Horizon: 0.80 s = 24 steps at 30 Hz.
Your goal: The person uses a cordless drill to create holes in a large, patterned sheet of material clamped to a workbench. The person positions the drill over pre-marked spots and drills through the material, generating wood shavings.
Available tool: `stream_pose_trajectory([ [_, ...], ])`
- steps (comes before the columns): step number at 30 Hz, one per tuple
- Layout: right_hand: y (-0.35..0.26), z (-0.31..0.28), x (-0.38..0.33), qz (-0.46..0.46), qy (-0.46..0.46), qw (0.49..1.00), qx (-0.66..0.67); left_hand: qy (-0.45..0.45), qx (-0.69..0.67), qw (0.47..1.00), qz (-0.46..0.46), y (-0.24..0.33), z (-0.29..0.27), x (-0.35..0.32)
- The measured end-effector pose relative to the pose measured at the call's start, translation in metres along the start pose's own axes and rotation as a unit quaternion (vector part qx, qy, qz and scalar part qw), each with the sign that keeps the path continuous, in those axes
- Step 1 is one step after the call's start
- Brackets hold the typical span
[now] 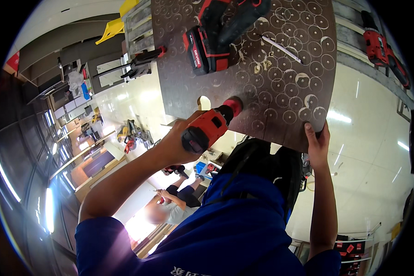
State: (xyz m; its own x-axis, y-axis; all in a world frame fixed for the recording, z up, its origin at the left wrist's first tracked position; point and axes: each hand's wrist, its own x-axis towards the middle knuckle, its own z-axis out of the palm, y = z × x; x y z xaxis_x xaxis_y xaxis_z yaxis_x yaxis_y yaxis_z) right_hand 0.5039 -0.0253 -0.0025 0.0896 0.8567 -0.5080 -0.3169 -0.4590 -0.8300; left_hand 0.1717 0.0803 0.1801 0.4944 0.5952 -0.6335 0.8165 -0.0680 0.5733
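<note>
Brown and covered across much of its face with pale rings, the board [179, 92] lay ahead of both hands, its near edge reaching back toward the person's body. The left hand [175, 138] was wrapped around a red and black drill [211, 127], its fingers mostly hidden behind the tool. Ahead and to the right of that hand, the drill's round red cutter [234, 106] stood at the board's face; whether it touched could not be told. A hole [204, 102] opened in the board just beyond the left hand.

The right hand [318, 140] was partly closed on the board's near right corner, thumb on the upper face, fingers partly out of sight at the edge. Ahead of it and to its left, a white pen [283, 49] lay slanted across the rings, with pale shavings [257, 69] nearby. A second drill [211, 55], also red and black, lay on the board farther ahead of the left hand. Well apart from the right hand, ahead and to its right, a third drill [377, 48] rested by a grey rail [386, 83].
</note>
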Motion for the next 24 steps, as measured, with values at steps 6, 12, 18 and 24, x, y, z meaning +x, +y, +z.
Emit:
stream_pose_trajectory([
  [6, 0.0013, 0.0003, -0.0024, 0.006, 0.011, 1.000, 0.001, -0.003, -0.030, 0.999, -0.018, 0.0074, -0.0014, -0.0016],
  [12, 0.0012, -0.0004, -0.0005, 0.002, 0.006, 1.000, -0.005, 0.016, -0.061, 0.998, -0.019, 0.0041, 0.0024, -0.0024],
  [18, -0.0009, 0.0016, -0.0019, -0.005, 0.013, 1.000, -0.002, -0.002, -0.092, 0.994, -0.055, 0.0053, 0.0009, -0.0039],
  [24, 0.0030, 0.0004, -0.0016, -0.003, 0.018, 1.000, -0.008, 0.027, -0.079, 0.996, -0.027, 0.0065, 0.0042, -0.0030],
])
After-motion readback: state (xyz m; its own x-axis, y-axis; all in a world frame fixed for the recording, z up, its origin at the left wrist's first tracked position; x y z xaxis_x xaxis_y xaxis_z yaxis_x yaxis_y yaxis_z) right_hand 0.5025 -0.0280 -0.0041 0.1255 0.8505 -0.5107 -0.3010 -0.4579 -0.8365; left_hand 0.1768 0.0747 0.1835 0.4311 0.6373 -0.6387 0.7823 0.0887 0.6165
